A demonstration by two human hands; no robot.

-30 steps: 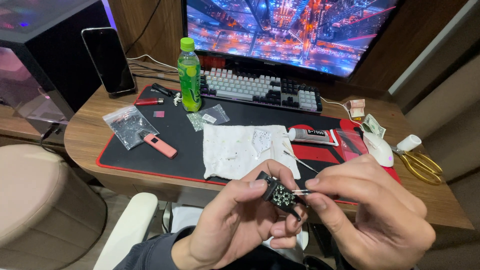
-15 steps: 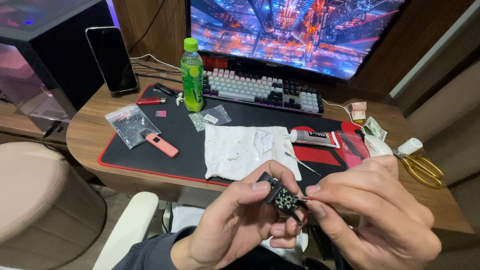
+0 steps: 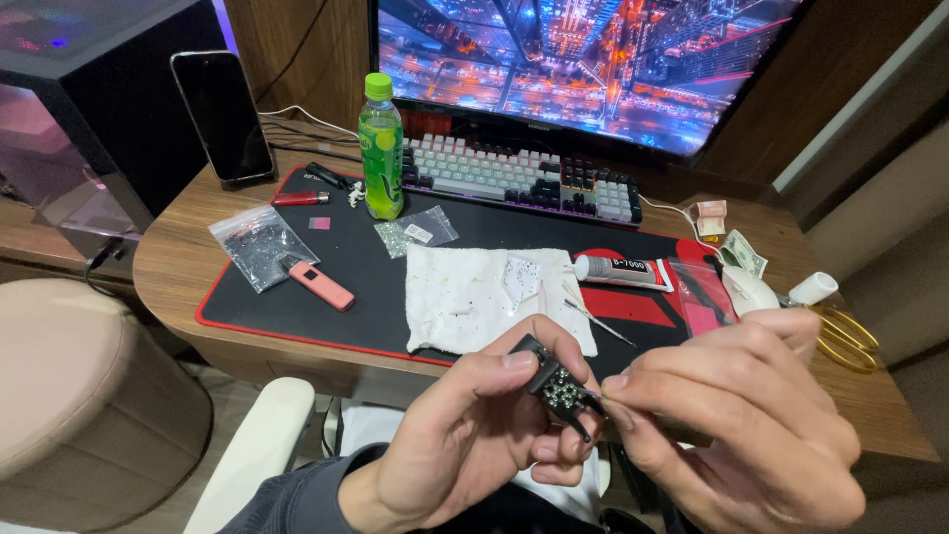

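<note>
Two hands (image 3: 633, 425) w/ studded black piece (image 3: 559, 384) over wood desk (image 3: 178, 262), red-edged mat (image 3: 356, 252).

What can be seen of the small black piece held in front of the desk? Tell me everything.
The small black piece is a dark, boxy object, likely plastic, with a cluster of tiny pale stones on its upward face. It is tilted and held in the air below the desk edge. The left hand pinches it between thumb and fingers; the right hand meets its lower right corner with its fingertips, perhaps holding a thin tool.
</note>
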